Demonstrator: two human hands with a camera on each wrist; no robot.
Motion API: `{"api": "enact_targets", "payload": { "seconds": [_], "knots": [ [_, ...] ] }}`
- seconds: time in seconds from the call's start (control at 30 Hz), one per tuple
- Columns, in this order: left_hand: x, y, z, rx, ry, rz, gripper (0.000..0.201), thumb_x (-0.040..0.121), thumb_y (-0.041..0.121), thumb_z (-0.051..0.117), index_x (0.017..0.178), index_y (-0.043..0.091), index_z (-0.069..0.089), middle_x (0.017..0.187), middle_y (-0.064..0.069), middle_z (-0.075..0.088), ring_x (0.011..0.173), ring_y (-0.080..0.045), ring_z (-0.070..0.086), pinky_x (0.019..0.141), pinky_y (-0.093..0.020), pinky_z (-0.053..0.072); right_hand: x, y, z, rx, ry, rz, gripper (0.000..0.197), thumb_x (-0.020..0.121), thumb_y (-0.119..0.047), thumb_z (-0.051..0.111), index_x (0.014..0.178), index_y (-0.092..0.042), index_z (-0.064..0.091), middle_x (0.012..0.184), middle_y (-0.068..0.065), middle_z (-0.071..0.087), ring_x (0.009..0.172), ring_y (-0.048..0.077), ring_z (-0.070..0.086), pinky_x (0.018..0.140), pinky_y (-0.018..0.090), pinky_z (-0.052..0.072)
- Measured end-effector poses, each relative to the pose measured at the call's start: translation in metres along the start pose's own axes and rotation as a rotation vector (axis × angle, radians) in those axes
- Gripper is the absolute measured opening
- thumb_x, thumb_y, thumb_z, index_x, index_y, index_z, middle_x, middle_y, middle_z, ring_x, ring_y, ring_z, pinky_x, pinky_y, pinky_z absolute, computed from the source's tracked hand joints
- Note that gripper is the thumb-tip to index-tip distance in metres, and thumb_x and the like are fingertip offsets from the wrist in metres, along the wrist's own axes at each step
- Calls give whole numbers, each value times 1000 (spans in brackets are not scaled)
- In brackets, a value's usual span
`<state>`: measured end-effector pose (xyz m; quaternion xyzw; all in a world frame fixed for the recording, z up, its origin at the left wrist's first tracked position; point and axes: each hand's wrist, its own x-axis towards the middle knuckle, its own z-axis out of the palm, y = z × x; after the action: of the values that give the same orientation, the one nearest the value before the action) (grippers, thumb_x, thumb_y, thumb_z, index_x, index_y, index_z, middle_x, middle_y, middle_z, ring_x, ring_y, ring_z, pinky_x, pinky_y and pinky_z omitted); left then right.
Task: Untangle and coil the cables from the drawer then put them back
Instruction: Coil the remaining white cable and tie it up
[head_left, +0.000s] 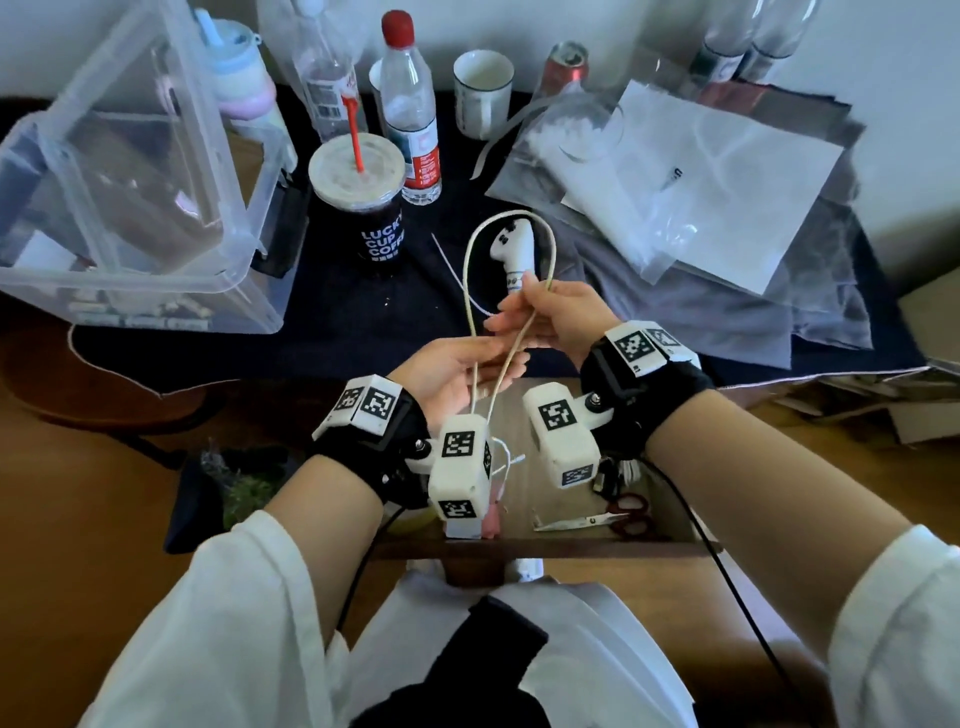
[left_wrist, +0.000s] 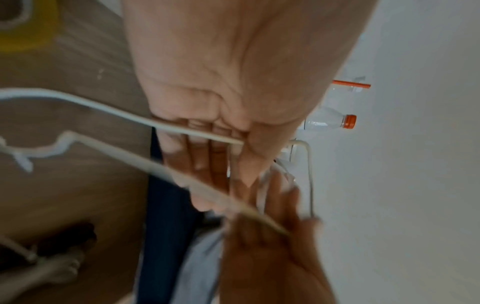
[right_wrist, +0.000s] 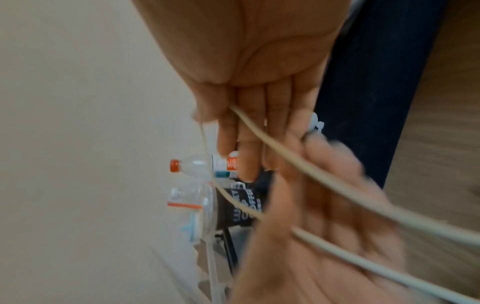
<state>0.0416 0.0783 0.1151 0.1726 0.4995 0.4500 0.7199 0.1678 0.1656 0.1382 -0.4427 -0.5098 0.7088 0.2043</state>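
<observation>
A cream cable (head_left: 511, 214) stands up in a tall loop over the dark cloth, held by both hands above the open drawer (head_left: 561, 548). My left hand (head_left: 467, 364) lies palm up, its thumb pinching one strand against the fingers (left_wrist: 218, 148). My right hand (head_left: 540, 296) pinches the other side of the loop between thumb and forefinger (right_wrist: 226, 127). Both strands (left_wrist: 103, 107) run down toward the drawer, behind the left wrist camera. In the right wrist view the cable (right_wrist: 285, 156) crosses the blurred left hand (right_wrist: 324, 226).
A thin white cord (head_left: 457, 273) and a white controller (head_left: 511, 247) lie on the cloth behind the loop. A coffee cup (head_left: 363, 197), bottle (head_left: 413, 114) and clear box (head_left: 130, 182) stand at the left, plastic bags (head_left: 701, 197) at the right. Scissors (head_left: 592, 521) lie in the drawer.
</observation>
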Motion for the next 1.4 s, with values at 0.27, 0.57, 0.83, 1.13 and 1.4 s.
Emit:
{"api": "enact_targets", "payload": {
  "seconds": [0.27,0.57,0.83,1.13,1.4],
  "knots": [
    [-10,-29,-22,64,142,31,27,97,32,41,91,15,61,58,9,51,42,-2,36,50,-18,29,-27,15,-56,-140,270,80,52,97,-48,32,72,-14,63,36,-6,31,27,7,23,36,15,20],
    [-11,-11,9,78,-73,-79,37,97,30,33,81,13,62,55,6,45,36,-4,25,42,-18,14,-38,21,-45,-658,338,-33,73,83,-19,64,145,-30,26,147,10,24,138,23,24,115,29,18],
    [-15,6,25,207,-150,-146,39,96,32,31,62,18,43,43,10,28,34,-4,19,41,-19,11,-41,7,-11,-1044,63,-149,33,96,-46,33,80,-27,55,76,-8,56,91,11,54,99,37,21],
    [-12,-21,-12,321,-14,-41,32,100,18,33,89,8,61,49,7,40,49,-8,35,55,-23,23,-40,15,-58,-1085,283,64,36,91,-50,44,64,-26,47,80,-4,52,100,20,51,91,36,24],
    [-8,-17,6,366,-44,42,27,100,20,36,92,11,60,48,11,40,44,-3,33,52,-20,22,-46,17,-22,-1102,63,-149,27,92,-51,43,97,-35,65,71,-16,60,91,1,55,103,40,15]
  ]
}}
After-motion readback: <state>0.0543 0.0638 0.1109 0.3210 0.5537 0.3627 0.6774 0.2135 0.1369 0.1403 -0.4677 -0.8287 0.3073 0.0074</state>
